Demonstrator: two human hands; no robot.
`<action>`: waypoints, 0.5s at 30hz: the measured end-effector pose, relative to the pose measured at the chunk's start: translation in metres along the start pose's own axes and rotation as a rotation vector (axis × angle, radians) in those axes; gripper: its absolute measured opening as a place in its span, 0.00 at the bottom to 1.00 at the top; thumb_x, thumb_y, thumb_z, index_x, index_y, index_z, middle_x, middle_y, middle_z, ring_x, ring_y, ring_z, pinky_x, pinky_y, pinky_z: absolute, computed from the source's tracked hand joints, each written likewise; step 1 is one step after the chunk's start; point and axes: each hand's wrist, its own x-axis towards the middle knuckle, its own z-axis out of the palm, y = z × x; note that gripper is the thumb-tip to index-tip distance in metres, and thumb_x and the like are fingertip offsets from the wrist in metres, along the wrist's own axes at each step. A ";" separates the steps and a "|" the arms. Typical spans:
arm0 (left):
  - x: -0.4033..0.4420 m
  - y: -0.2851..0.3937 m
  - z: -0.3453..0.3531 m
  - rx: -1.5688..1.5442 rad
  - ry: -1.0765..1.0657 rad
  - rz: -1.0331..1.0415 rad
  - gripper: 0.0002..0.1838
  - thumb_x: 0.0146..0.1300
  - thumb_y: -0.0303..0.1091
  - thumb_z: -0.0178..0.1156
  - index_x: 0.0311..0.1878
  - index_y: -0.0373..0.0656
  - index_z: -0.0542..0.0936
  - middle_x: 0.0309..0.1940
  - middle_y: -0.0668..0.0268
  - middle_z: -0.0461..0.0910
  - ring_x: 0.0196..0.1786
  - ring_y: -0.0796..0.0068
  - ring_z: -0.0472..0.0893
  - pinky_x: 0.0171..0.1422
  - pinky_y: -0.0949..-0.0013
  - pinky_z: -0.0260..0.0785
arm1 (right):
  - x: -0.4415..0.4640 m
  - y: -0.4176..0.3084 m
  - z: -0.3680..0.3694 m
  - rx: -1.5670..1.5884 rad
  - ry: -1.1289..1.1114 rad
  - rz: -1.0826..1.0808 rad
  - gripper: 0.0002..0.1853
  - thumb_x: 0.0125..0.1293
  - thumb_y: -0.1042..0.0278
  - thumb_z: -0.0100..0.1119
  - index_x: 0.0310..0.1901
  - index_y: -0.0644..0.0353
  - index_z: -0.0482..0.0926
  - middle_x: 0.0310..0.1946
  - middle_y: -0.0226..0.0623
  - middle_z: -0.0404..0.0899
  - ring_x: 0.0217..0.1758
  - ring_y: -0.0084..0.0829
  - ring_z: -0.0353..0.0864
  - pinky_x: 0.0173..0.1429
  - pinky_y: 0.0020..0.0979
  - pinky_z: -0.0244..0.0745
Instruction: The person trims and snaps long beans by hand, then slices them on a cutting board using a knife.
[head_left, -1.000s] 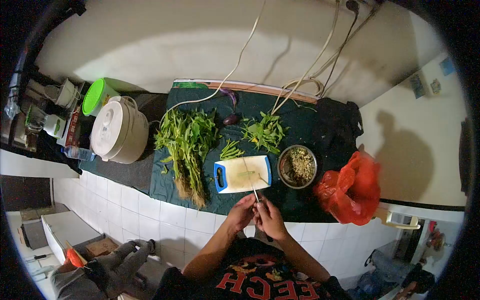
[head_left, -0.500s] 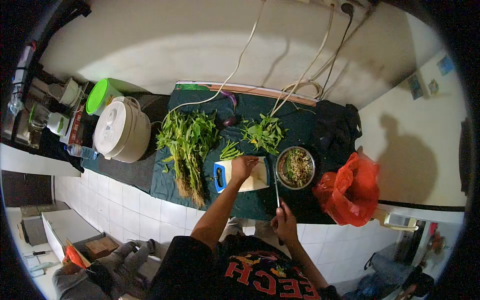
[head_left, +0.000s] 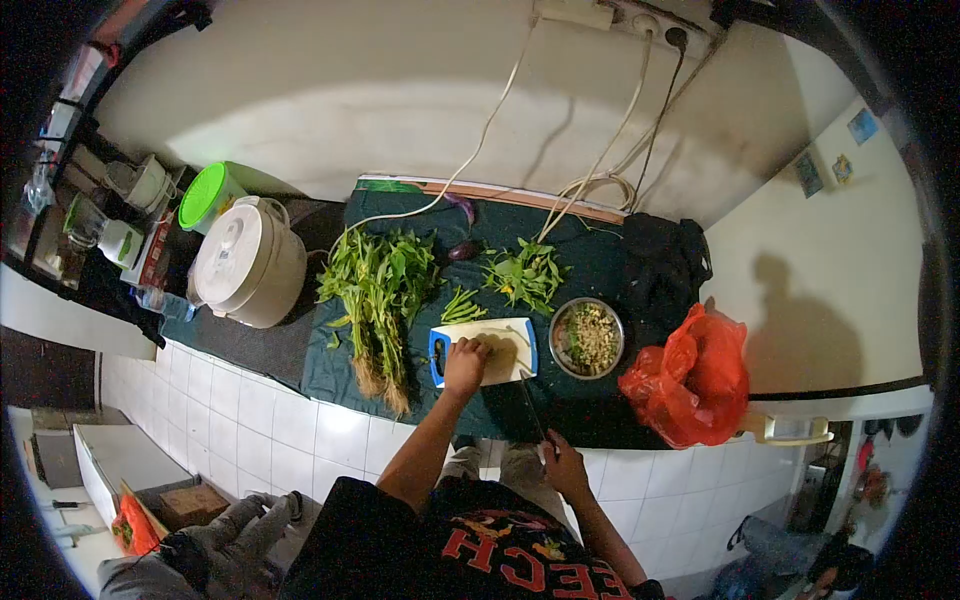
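Note:
My left hand (head_left: 466, 366) is on the left half of a white cutting board (head_left: 508, 350) with blue ends. Its fingers are curled down, and whatever they may hold is hidden. My right hand (head_left: 566, 468) grips a knife (head_left: 532, 407) by the handle, the blade slanting up to the board's lower right corner. Cut green long beans (head_left: 462, 306) lie just behind the board. Right of it stands a metal bowl (head_left: 587, 338) of chopped food. A bunch of rooted leafy greens (head_left: 378, 290) lies to the left, and picked leaves (head_left: 525, 275) lie behind.
A purple eggplant (head_left: 463, 250) lies at the back of the dark-green cloth. A red plastic bag (head_left: 690, 380) sits at the right edge, near a black bag (head_left: 665, 258). On the left are a rice cooker (head_left: 245, 262) and a green-lidded tub (head_left: 205, 197). A person's grey-clad legs (head_left: 235, 540) show lower left.
My left hand has moved left and down on the board. The knife in my right hand has swung away from the bowl to the board's lower right corner. The view has shifted slightly.

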 end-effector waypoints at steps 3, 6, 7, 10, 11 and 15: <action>-0.003 0.005 -0.001 -0.468 0.109 -0.303 0.09 0.62 0.32 0.61 0.44 0.43 0.82 0.40 0.62 0.82 0.41 0.59 0.80 0.48 0.58 0.73 | 0.026 0.013 0.017 -0.057 0.120 -0.154 0.27 0.73 0.52 0.50 0.64 0.63 0.70 0.26 0.47 0.83 0.27 0.36 0.85 0.38 0.37 0.78; -0.013 0.010 -0.013 -0.936 0.055 -0.591 0.11 0.66 0.34 0.63 0.48 0.40 0.80 0.39 0.63 0.82 0.40 0.70 0.81 0.46 0.66 0.73 | 0.050 -0.001 0.026 -0.130 0.367 -0.455 0.27 0.73 0.51 0.50 0.63 0.65 0.71 0.25 0.48 0.82 0.26 0.39 0.84 0.37 0.39 0.77; -0.018 0.011 -0.020 -0.933 0.060 -0.586 0.11 0.66 0.34 0.63 0.48 0.40 0.80 0.39 0.63 0.82 0.40 0.70 0.81 0.46 0.66 0.73 | 0.052 -0.018 0.022 -0.094 0.261 -0.299 0.27 0.73 0.51 0.50 0.63 0.64 0.71 0.24 0.47 0.81 0.25 0.37 0.83 0.36 0.39 0.76; -0.031 0.020 -0.043 -1.484 0.027 -0.558 0.13 0.67 0.35 0.64 0.46 0.37 0.76 0.40 0.65 0.82 0.41 0.76 0.80 0.47 0.70 0.72 | 0.047 -0.073 0.000 0.071 0.102 -0.092 0.26 0.74 0.51 0.50 0.63 0.63 0.70 0.22 0.43 0.79 0.22 0.32 0.81 0.32 0.37 0.74; -0.033 0.029 -0.060 -1.482 0.034 -0.547 0.13 0.67 0.35 0.64 0.46 0.37 0.76 0.40 0.65 0.82 0.41 0.76 0.80 0.47 0.70 0.72 | 0.041 -0.087 -0.006 0.197 0.039 -0.027 0.26 0.74 0.51 0.50 0.64 0.62 0.70 0.20 0.41 0.78 0.20 0.29 0.79 0.29 0.35 0.73; -0.033 0.052 -0.116 -1.631 -0.039 -0.483 0.07 0.66 0.31 0.64 0.42 0.40 0.77 0.35 0.70 0.80 0.39 0.78 0.78 0.48 0.71 0.72 | 0.015 -0.120 -0.025 0.479 -0.003 -0.059 0.24 0.76 0.51 0.45 0.64 0.60 0.69 0.17 0.35 0.74 0.16 0.23 0.72 0.22 0.29 0.66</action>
